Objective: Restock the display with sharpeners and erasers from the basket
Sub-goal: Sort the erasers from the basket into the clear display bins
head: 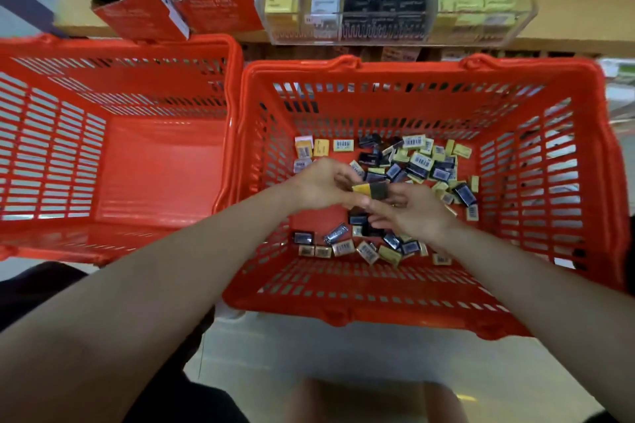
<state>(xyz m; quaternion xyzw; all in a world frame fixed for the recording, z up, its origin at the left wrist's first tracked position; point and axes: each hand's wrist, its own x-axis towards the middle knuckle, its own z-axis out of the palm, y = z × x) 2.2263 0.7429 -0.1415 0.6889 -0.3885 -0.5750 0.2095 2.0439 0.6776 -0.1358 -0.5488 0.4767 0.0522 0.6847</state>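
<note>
- Two hands met over the right-hand orange slotted plastic basket [426,75]: the left hand [321,185] pinched a small yellow packet [361,188], and the right hand [410,213] gripped a small dark block [379,190] touching it.
- Loose yellow and black barcoded packets [417,161] lay scattered on that basket's floor.
- Clear acrylic display bins [388,34] of stacked packets stood on the shelf beyond.
- Just left sat a second orange basket [113,45].

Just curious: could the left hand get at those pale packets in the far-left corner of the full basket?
Probably yes. The pale packets lie uncovered just beyond the left hand, with nothing between; but that hand already holds a yellow packet.
</note>
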